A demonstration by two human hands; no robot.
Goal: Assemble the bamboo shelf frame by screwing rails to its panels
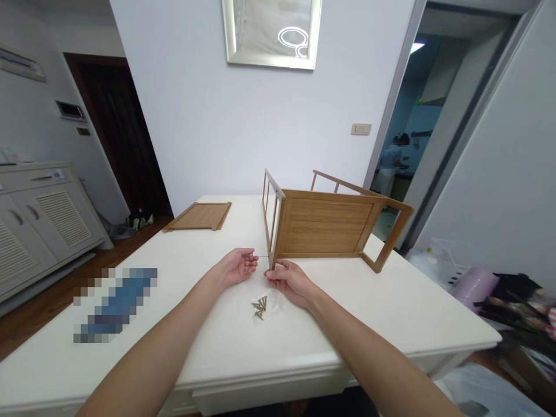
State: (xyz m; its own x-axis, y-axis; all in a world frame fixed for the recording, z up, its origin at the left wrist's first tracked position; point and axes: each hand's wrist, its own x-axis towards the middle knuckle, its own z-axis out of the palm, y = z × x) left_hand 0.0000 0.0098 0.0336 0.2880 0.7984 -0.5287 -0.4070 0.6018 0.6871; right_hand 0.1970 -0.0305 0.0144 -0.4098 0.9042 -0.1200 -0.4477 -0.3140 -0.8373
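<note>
A wooden shelf frame (328, 226) with slatted ends stands on the white table (208, 353), its broad panel facing me. My right hand (293, 282) is closed round the bottom of its near left end piece. Just left of that corner, my left hand (238, 267) is turned palm up, fingers curled and thumb near the index finger. Something small and dark shows at those fingertips, too small to name. In front of both hands, several screws (260, 307) lie on a clear plastic bag (273, 307).
A separate wooden panel (200, 216) lies flat at the table's far left. Nearer me on the left is a blurred blue item (124, 301). Bags and a pink roll (475, 286) sit beyond the right edge. A person (391, 162) stands in the room behind the doorway.
</note>
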